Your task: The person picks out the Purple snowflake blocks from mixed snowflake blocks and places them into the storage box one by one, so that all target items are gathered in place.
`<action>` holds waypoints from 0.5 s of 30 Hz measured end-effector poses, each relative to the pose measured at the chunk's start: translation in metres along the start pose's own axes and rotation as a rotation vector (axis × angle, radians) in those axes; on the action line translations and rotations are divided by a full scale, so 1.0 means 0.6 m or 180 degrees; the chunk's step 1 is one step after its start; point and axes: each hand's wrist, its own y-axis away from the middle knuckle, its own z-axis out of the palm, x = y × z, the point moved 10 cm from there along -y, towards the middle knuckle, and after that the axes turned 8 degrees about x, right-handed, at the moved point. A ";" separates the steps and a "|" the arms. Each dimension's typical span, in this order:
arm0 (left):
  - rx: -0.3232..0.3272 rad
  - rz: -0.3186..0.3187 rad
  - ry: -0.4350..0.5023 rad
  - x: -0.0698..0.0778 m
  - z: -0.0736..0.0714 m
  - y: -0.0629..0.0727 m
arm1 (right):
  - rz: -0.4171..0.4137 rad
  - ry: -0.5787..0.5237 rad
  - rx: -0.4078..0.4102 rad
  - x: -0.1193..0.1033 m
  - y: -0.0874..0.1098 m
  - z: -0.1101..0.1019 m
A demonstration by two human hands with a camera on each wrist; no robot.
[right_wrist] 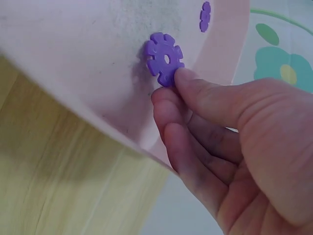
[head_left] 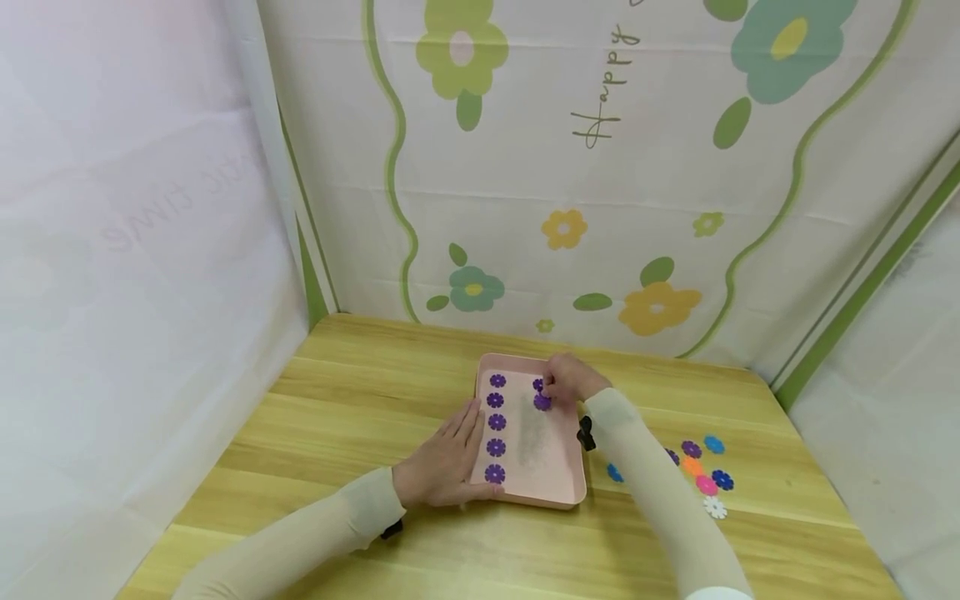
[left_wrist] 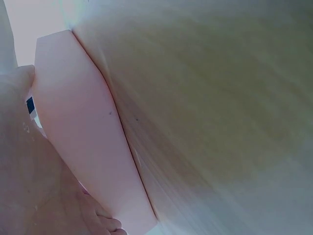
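A shallow pink tray (head_left: 525, 487) lies on the table, with a column of several purple snowflake discs (head_left: 497, 422) along its left side. Near the tray's far right corner, my right hand (head_left: 573, 379) pinches a purple snowflake disc (right_wrist: 164, 58) between thumb and fingertips, just above the tray floor. Another purple snowflake disc (right_wrist: 205, 17) lies beyond it, close to the far wall. My left hand (head_left: 446, 458) rests against the tray's near left corner, its fingers extended along the left rim and its thumb along the front. The left wrist view shows the pink outer wall (left_wrist: 83, 122) beside that hand.
To the right of the tray, several loose snowflake discs lie on the wooden table (head_left: 795, 517), among them an orange disc (head_left: 692, 467), a pink disc (head_left: 707, 485) and a white disc (head_left: 715, 507). My right forearm passes over part of this group. A flower-printed cloth (head_left: 525, 167) hangs behind the table.
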 end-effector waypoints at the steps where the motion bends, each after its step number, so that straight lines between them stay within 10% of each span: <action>1: 0.0001 0.0003 -0.0001 0.001 0.000 0.000 | 0.0018 0.0002 -0.0005 0.000 0.000 0.002; 15: -0.0031 -0.0026 0.0031 -0.002 0.002 0.000 | -0.0034 -0.0047 -0.0018 -0.002 0.017 -0.035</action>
